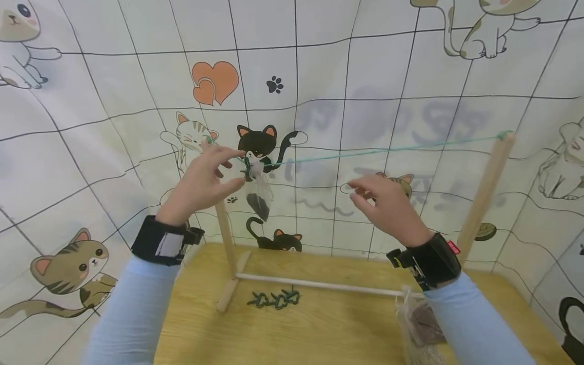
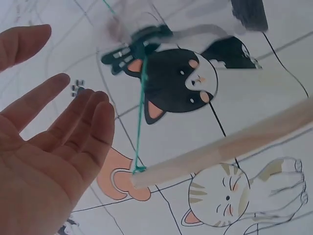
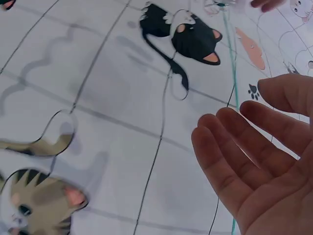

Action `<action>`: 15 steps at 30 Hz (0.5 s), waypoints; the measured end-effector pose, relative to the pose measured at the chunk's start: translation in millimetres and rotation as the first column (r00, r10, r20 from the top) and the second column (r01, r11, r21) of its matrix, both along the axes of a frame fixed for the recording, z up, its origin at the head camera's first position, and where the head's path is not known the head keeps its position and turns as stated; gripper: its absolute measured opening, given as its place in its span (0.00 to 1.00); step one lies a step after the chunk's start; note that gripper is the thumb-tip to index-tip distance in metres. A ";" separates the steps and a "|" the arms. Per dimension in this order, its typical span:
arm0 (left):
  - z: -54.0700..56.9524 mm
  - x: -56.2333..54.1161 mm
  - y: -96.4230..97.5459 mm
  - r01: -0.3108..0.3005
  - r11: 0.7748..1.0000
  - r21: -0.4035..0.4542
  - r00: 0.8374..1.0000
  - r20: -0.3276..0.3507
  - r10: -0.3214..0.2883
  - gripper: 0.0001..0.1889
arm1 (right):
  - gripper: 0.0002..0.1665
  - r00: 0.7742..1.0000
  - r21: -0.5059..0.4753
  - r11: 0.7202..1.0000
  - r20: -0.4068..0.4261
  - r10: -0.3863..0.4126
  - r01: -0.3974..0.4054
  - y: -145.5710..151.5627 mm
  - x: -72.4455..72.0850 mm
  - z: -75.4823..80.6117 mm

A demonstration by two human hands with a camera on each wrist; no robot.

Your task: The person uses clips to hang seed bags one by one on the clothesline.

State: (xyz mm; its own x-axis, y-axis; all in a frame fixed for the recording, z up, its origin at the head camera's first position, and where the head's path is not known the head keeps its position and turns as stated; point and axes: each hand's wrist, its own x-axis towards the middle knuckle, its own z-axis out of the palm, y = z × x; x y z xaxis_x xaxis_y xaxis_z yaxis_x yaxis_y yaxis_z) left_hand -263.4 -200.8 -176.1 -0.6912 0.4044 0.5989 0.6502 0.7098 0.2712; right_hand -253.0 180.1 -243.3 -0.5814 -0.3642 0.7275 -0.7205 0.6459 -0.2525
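Note:
A dark green clip [image 1: 248, 169] sits on a thin green string [image 1: 365, 152], and a clear plastic bag [image 1: 259, 200] with something dark in it hangs there. My left hand [image 1: 205, 175] is right beside the clip, thumb and fingers spread apart. In the left wrist view a gap shows between those fingers and the clip [image 2: 132, 51]. Farther right, below the string, my right hand [image 1: 388, 208] is held in the air with loosely bent fingers and nothing in it.
The string runs between a left wooden post [image 1: 225, 238] and a right wooden post [image 1: 485, 197], joined low by a white rod [image 1: 319, 285]. Several green clips [image 1: 276, 299] lie on the wooden table [image 1: 337, 324]. Another clear bag [image 1: 406, 329] lies by my right forearm. Behind hangs a cat-print cloth [image 1: 319, 71].

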 end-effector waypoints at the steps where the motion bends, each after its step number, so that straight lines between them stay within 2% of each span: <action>1: -7.1 4.8 0.9 0.012 1.000 0.027 0.999 -0.033 -0.012 0.28 | 0.16 1.000 -0.010 1.000 -0.023 -0.011 0.011 5.7 4.7 -7.9; 4: -31.4 17.3 5.9 0.064 0.993 0.097 0.990 -0.130 -0.051 0.28 | 0.17 0.993 -0.034 0.998 -0.103 -0.058 0.055 19.4 16.1 -34.4; 9: -76.5 29.5 17.3 0.148 0.974 0.170 0.961 -0.259 -0.101 0.28 | 0.22 0.973 -0.094 0.987 -0.182 -0.144 0.128 34.0 28.6 -79.2; 12: -103.2 34.3 22.1 0.147 0.972 0.184 0.944 -0.318 -0.083 0.27 | 0.24 0.968 -0.131 0.979 -0.179 -0.177 0.154 37.8 33.0 -102.5; 15: -129.8 38.4 25.0 0.094 0.979 0.182 0.934 -0.355 -0.024 0.26 | 0.24 0.968 -0.162 0.973 -0.163 -0.192 0.166 40.2 35.6 -122.7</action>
